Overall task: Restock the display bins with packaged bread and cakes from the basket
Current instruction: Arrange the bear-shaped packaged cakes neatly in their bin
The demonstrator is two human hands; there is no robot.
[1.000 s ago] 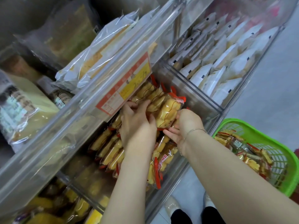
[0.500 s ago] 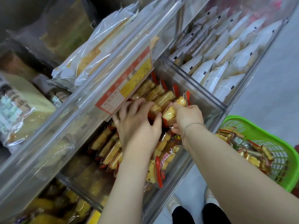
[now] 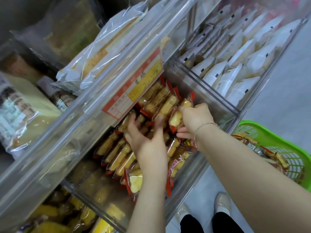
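Note:
A clear display bin (image 3: 234,113) holds rows of yellow cakes in red-edged clear wrappers. My right hand (image 3: 193,120) grips one wrapped cake (image 3: 176,117) and holds it upright at the right end of the back row. My left hand (image 3: 148,140) reaches into the bin with spread fingers against the packs beside it; its fingertips are under the price label (image 3: 134,84). The green basket (image 3: 277,145) stands on the floor at the right with several more wrapped cakes (image 3: 269,153) inside.
A neighbouring clear bin (image 3: 267,76) at the upper right is full of white packs. An upper shelf overhangs the cake bin with large clear bread bags (image 3: 101,52). More yellow packs (image 3: 50,216) fill the bin at lower left. My shoes (image 3: 222,202) stand on the grey floor.
My right hand has carried the wrapped cake up and into the back row of the bin. My left hand has slid further in, spreading the packs apart.

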